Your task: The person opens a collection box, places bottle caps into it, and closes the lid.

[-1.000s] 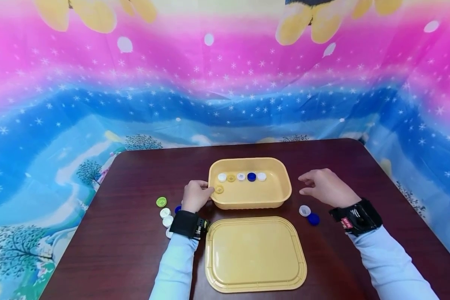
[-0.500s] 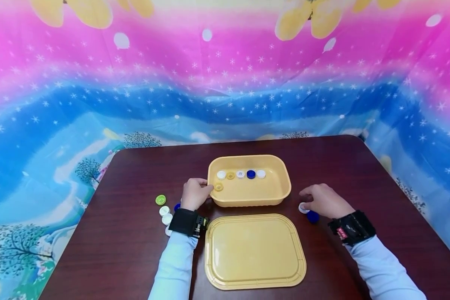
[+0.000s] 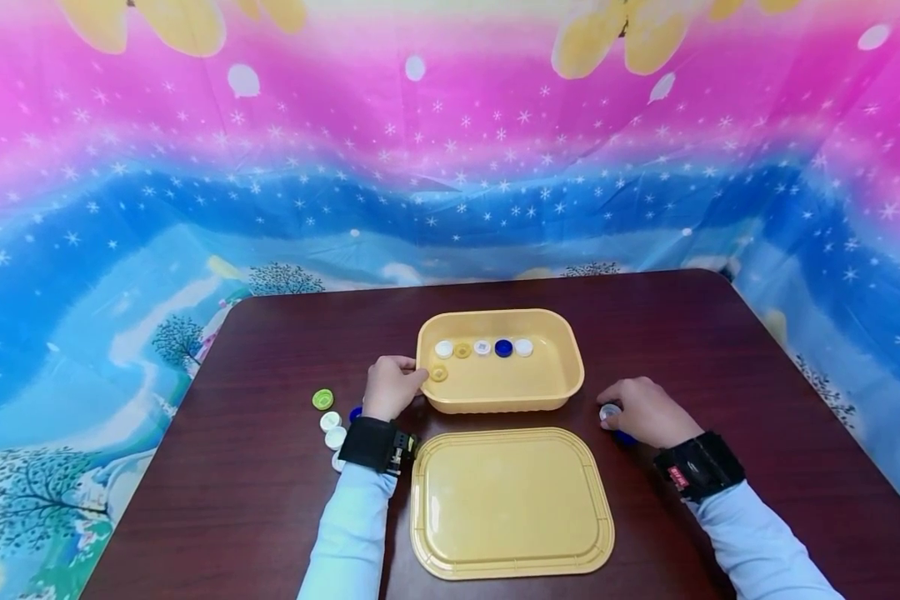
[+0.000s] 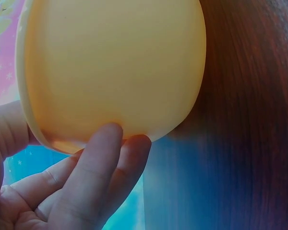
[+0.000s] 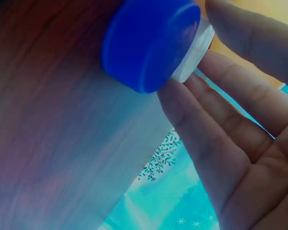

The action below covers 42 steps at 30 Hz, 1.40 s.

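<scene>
My left hand (image 3: 392, 388) grips the left rim of a yellow plastic container (image 3: 501, 407), thumb and fingers on either side of its wall (image 4: 125, 62). Inside, a row of bottle caps runs along the back: white, yellow, white, blue (image 3: 503, 348), white. A second yellow cap (image 3: 438, 373) sits in front of the row's left end. To the container's right, my right hand (image 3: 648, 410) pinches a white bottle cap (image 3: 610, 411) at the table surface. A blue bottle cap (image 5: 144, 43) lies right against it, partly hidden by the hand in the head view.
The container's flat yellow lid (image 3: 513, 504) lies in front of it on the dark wooden table (image 3: 225, 467). Left of my left wrist are a green cap (image 3: 322, 399), several white caps (image 3: 335, 437) and a partly covered blue cap (image 3: 356, 413). A patterned cloth (image 3: 450, 150) hangs behind.
My right hand has come down and toward me onto the white bottle cap, and its fingers have closed about it. My left hand stays on the container's rim.
</scene>
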Each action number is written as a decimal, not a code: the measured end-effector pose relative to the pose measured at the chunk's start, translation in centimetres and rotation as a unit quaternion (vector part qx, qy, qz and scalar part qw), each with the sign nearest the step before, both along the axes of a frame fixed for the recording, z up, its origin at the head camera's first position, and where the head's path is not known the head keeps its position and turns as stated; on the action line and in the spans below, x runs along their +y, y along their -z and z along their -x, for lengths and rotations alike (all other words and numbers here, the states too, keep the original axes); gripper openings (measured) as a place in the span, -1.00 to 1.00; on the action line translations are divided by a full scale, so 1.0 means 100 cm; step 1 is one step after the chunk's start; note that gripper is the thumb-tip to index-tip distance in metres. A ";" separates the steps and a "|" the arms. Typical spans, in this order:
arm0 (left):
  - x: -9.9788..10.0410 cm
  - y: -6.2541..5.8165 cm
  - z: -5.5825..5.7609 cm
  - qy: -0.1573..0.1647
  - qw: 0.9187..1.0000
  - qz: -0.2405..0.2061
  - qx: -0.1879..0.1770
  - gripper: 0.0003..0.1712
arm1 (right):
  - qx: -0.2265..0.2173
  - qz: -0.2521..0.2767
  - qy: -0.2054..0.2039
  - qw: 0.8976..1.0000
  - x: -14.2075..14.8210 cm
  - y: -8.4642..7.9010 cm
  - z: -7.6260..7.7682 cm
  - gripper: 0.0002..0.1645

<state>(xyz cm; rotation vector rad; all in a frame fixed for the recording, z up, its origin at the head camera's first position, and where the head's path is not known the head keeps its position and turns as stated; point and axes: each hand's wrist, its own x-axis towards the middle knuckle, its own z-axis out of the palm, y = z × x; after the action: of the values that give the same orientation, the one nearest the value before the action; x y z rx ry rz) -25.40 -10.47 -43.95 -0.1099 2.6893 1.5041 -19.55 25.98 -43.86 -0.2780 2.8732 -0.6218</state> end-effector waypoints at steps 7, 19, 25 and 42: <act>0.000 0.000 0.000 -0.002 1.000 0.002 0.002 -0.74 | -0.015 0.004 0.011 1.000 -0.003 0.001 0.001 -0.73; 0.000 0.002 0.001 -0.001 1.000 0.008 0.003 -0.74 | 0.025 0.011 -0.014 1.000 0.001 -0.014 0.005 -0.85; -0.001 0.002 0.002 -0.002 1.000 0.016 0.000 -0.74 | 0.070 0.007 -0.017 0.997 0.002 -0.034 0.009 -0.75; -0.003 0.003 0.002 -0.001 1.000 0.020 -0.001 -0.75 | 0.120 -0.008 -0.060 0.991 -0.038 -0.083 0.042 -0.77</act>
<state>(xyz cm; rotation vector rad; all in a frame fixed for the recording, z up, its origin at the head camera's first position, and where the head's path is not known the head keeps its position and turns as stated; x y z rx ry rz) -25.56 -10.73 -44.20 -0.1161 2.7189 1.4487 -23.76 22.14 -35.61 -0.5552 3.0569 -0.5782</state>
